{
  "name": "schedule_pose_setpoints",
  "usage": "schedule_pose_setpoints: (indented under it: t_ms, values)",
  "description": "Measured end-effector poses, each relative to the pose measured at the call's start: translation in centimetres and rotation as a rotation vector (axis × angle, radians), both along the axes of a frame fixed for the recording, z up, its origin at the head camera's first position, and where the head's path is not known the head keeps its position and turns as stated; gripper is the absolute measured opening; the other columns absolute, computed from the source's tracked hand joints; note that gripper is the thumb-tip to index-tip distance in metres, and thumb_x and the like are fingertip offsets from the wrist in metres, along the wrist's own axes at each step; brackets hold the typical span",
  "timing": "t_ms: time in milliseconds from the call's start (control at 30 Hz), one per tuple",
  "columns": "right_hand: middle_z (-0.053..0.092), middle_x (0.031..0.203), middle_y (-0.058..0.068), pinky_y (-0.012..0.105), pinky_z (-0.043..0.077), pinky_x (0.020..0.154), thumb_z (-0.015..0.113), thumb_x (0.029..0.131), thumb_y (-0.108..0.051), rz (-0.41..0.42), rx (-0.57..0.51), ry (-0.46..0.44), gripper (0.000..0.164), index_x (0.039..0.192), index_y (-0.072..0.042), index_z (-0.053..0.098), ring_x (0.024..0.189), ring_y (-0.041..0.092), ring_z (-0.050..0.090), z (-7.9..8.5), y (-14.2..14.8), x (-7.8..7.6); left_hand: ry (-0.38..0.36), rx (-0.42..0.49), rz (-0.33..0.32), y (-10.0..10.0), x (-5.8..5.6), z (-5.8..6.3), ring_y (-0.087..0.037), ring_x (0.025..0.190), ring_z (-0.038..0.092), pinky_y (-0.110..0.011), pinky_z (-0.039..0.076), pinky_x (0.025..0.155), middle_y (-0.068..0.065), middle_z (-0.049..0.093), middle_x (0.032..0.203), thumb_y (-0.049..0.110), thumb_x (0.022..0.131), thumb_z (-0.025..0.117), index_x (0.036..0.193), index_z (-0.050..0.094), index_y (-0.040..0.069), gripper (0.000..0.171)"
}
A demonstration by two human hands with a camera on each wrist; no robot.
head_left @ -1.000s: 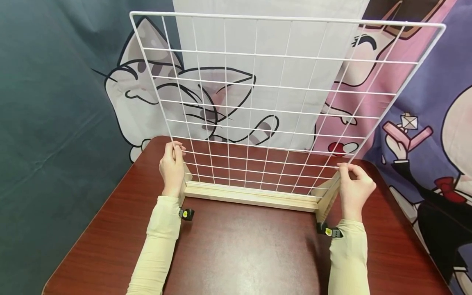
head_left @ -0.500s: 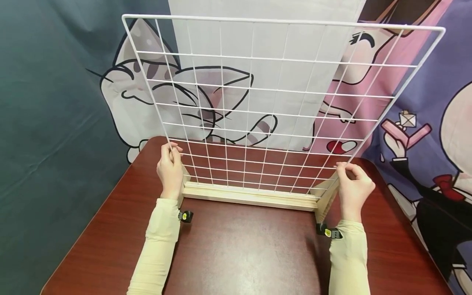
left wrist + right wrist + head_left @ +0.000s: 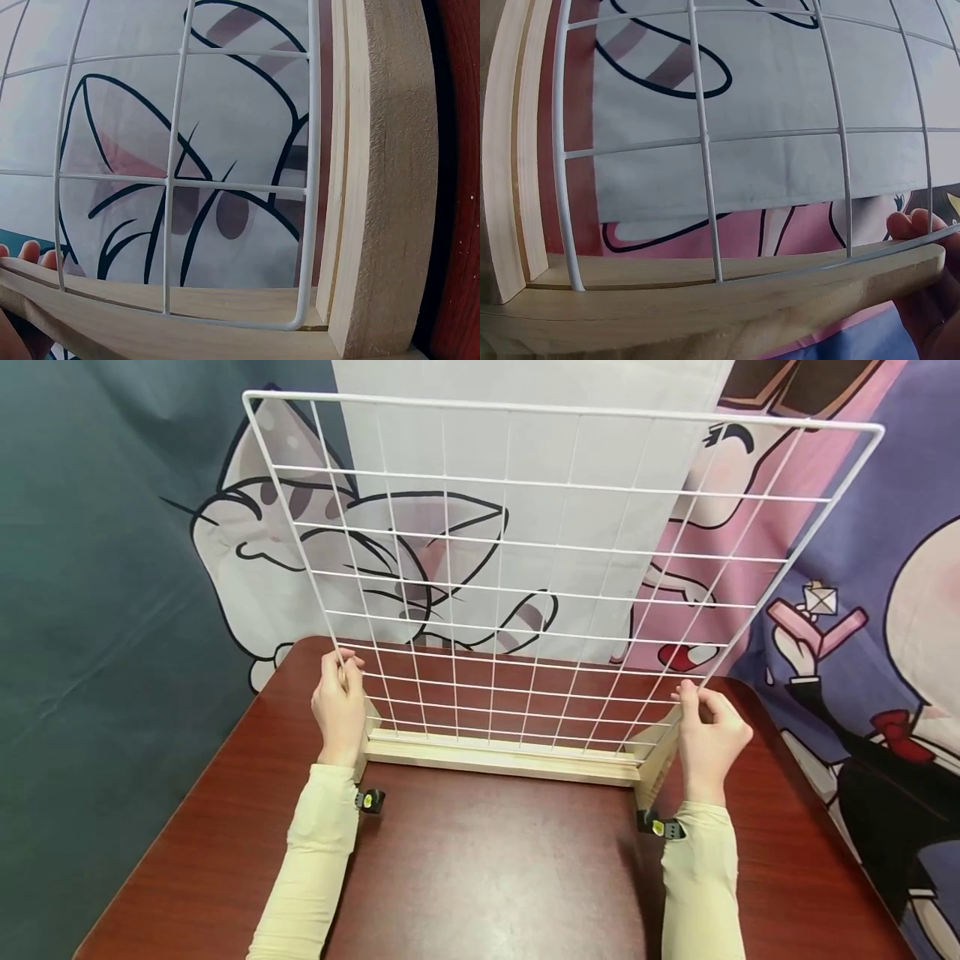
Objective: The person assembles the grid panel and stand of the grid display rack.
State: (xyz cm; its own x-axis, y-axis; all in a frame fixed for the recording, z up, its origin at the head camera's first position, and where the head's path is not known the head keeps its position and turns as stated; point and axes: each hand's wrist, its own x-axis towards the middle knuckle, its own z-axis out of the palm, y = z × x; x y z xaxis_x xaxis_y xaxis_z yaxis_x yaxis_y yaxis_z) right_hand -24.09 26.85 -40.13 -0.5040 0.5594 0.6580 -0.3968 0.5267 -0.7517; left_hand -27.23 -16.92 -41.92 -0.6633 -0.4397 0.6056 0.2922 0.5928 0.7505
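A white wire grid panel [image 3: 501, 537] leans upright, its lower end between the grooved sides of a pale wooden stand. My left hand [image 3: 339, 706] pinches the panel's left edge just above the left side piece [image 3: 247, 331]; fingertips [image 3: 30, 251] show behind the wires. On the opposite edge, my right hand [image 3: 711, 731] pinches the wire near the top of the right side piece [image 3: 705, 311]. Both wrist views show a strip of red between the panel's bottom wire and the grooved crossbar [image 3: 495, 760]. The side wires run along the grooves of the side pieces.
The stand rests on a reddish-brown table [image 3: 480, 868]. Behind it hangs a printed cloth [image 3: 600, 468] with cartoon figures, close to the table's far edge. A black wrist device [image 3: 370, 801] is strapped at the left sleeve, with another [image 3: 660, 825] at the right.
The panel, both hands and the stand have shifted slightly left in the head view. The panel's top edge appears a little lower. Both hands keep their pinch on the side wires.
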Motion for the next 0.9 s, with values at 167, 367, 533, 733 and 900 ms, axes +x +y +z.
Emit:
schedule_pose_setpoints:
  t_ms: [167,367,533,733,900]
  values:
    - [0.057,0.069,-0.040,0.006,0.038,0.065,0.066,0.091,-0.031,-0.059,0.014,-0.013,0.040,0.076,0.004,0.075,0.070,-0.020,0.057,0.7,-0.7,0.0,-0.014,0.006,-0.033,-0.4,0.1,0.3,-0.029,0.082,0.067,-0.034,0.035,0.065,-0.010,0.073,0.100,0.021,0.101,0.045,0.114,0.058,0.005,0.024]
    - [0.064,0.066,-0.032,0.007,0.034,0.056,0.064,0.091,-0.041,-0.090,-0.019,-0.074,0.049,0.071,0.003,0.075,0.062,-0.020,0.055,0.9,-0.5,-0.2,-0.029,0.015,-0.035,-0.4,0.7,0.5,-0.030,0.086,0.068,-0.042,0.040,0.071,-0.011,0.073,0.099,0.028,0.102,0.043,0.115,0.059,0.008,0.028]
    - [0.059,0.061,-0.037,0.009,0.033,0.054,0.062,0.092,-0.042,-0.101,-0.056,-0.091,0.052,0.070,0.003,0.075,0.060,-0.017,0.056,1.0,-0.2,-0.3,-0.035,0.048,-0.006,-0.1,0.6,1.0,-0.030,0.084,0.069,-0.045,0.042,0.075,-0.012,0.072,0.091,0.036,0.103,0.037,0.105,0.064,0.009,0.037]
    - [0.056,0.060,-0.039,0.009,0.035,0.055,0.063,0.092,-0.040,-0.080,-0.078,-0.104,0.052,0.072,0.007,0.074,0.060,-0.016,0.057,0.9,-0.6,-0.2,-0.016,0.075,0.059,-0.3,0.7,1.4,-0.027,0.072,0.067,-0.039,0.040,0.068,-0.013,0.073,0.082,0.038,0.101,0.043,0.084,0.067,0.007,0.043]
    - [0.057,0.060,-0.037,0.008,0.038,0.057,0.063,0.093,-0.038,-0.058,-0.094,-0.105,0.051,0.072,0.007,0.073,0.060,-0.016,0.058,1.0,-0.8,0.0,-0.033,0.104,0.065,-0.6,0.9,1.6,-0.012,0.065,0.061,-0.032,0.039,0.067,-0.012,0.074,0.079,0.043,0.100,0.045,0.078,0.069,0.007,0.048]
